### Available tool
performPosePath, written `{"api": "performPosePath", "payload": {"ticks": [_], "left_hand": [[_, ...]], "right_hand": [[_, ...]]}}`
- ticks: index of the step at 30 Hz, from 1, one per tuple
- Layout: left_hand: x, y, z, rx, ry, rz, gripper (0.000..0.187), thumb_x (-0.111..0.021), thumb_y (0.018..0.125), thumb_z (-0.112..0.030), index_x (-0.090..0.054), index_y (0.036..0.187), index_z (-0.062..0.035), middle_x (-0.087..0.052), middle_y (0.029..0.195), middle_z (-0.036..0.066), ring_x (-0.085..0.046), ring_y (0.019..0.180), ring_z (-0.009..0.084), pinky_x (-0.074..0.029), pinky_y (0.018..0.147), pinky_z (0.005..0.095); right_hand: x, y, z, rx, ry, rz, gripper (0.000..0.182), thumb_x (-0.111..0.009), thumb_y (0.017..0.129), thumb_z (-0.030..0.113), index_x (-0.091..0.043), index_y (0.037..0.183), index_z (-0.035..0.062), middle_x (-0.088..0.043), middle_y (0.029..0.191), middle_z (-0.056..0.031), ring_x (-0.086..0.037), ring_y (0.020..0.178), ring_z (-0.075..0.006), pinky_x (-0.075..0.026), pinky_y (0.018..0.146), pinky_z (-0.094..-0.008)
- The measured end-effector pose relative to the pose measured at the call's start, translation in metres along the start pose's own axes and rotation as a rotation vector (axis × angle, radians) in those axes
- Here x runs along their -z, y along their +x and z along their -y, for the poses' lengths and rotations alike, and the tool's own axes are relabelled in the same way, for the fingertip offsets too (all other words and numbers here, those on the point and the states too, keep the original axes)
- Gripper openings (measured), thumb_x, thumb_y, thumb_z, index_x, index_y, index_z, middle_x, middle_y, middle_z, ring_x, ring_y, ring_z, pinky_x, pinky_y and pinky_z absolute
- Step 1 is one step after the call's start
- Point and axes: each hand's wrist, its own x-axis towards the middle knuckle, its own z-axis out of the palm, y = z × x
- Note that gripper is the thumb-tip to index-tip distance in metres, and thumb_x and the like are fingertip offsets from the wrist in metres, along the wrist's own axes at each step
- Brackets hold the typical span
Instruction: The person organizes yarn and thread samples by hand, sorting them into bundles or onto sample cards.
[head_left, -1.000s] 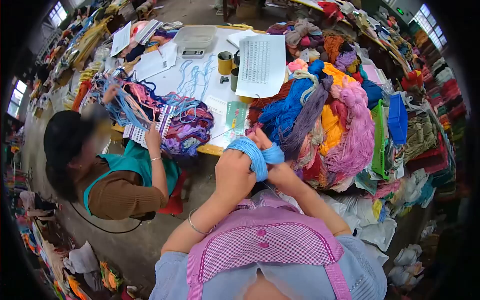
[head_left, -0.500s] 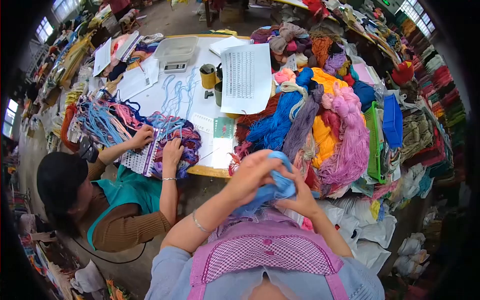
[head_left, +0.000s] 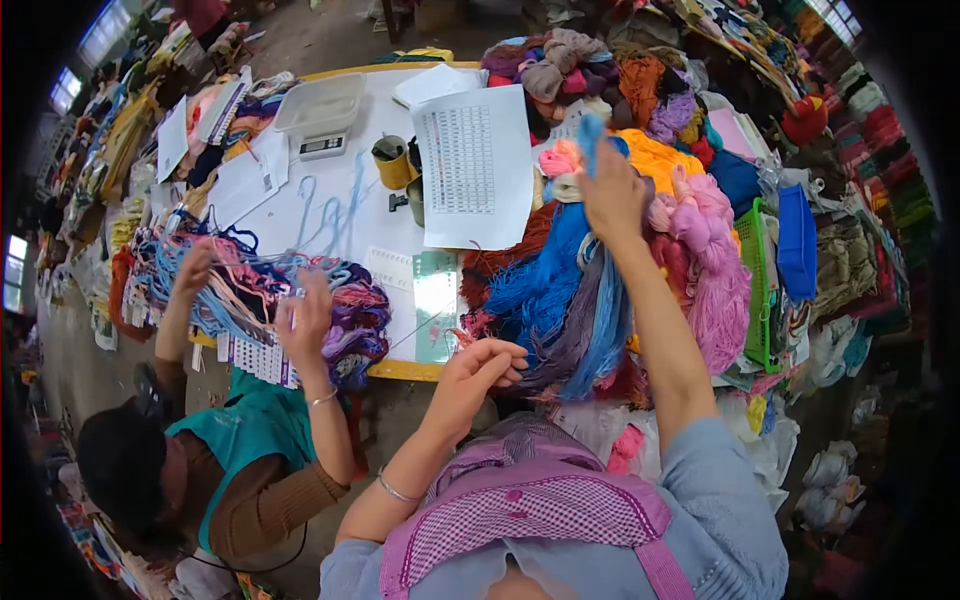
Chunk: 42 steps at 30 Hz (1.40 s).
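Light-blue yarn [head_left: 591, 135] held high over the yarn heap [head_left: 715, 290]

We see the wearer's right hand [head_left: 613, 195] stretched out above the heap, fingers closed around the light-blue yarn, which pokes past them, blurred. Light-blue strands [head_left: 598, 345] also hang lower, beside a grey-purple hank [head_left: 555, 368]. We cannot tell whether they join the held part; hand and wrist block the view. If they do, we judge the high grip lets the length hang loose.

Left hand [head_left: 480, 375]: low, near the heap's front and the table [head_left: 405, 371] edge. Fingers bent and drawn narrow, thumb close against them; we cannot tell whether a strand is pinched there.

The heap sits in front and to the right, we suppose for short reach. A printed sheet [head_left: 473, 165] stands beside the yellow cup [head_left: 392, 170], its print towards us, probably for reading.

On our left, a co-worker's hands [head_left: 305, 315] are raised at a multicoloured tangle [head_left: 240, 275], well apart from the wearer's.
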Motion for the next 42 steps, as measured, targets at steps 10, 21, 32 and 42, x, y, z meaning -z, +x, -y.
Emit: {"api": "performPosePath", "payload": {"ticks": [10,21,32,42], "left_hand": [[0.06,-0.032,0.028,0.106,-0.036,-0.314,0.017,-0.054,0.092,-0.012,-0.061,0.104,-0.0012,-0.065,0.09,0.006,-0.061,0.076,0.0101,-0.048,0.068,0.0205],[0.046,-0.032,0.032,0.143,0.005,-0.253,0.02,-0.054,0.092,-0.013,-0.061,0.106,-0.0002,-0.065,0.092,0.005,-0.059,0.078,0.0091,-0.046,0.069,0.02],[0.184,0.117,0.129,0.036,0.125,-0.73,0.042,-0.065,0.079,-0.016,-0.054,0.115,0.0032,-0.06,0.098,0.01,-0.059,0.083,0.0204,-0.049,0.069,0.0323],[0.211,0.193,0.154,-0.051,0.266,-1.241,0.033,-0.069,0.071,-0.015,-0.061,0.096,0.0042,-0.067,0.094,0.02,-0.065,0.087,0.0322,-0.049,0.078,0.0397]], "right_hand": [[0.089,-0.072,-0.033,0.096,0.287,-0.157,0.025,-0.066,0.075,0.015,-0.063,0.098,0.0063,-0.062,0.099,-0.0119,-0.055,0.097,-0.0296,-0.039,0.086,-0.0437],[0.106,-0.072,-0.177,-0.146,-0.002,-0.22,0.067,-0.078,0.06,0.02,-0.049,0.119,0.0057,-0.05,0.114,-0.0138,-0.048,0.109,-0.0319,-0.038,0.096,-0.0411],[0.315,-0.18,-0.13,-0.445,1.471,-0.393,0.065,-0.045,0.083,0.036,-0.037,0.133,-0.0054,-0.04,0.134,-0.0206,-0.042,0.122,-0.0314,-0.036,0.101,-0.0422],[0.233,-0.151,-0.012,-0.682,2.246,0.293,0.093,-0.087,0.059,0.032,-0.033,0.13,0.0046,-0.055,0.079,-0.0169,-0.053,0.053,-0.0259,-0.045,0.044,-0.0343]]}}
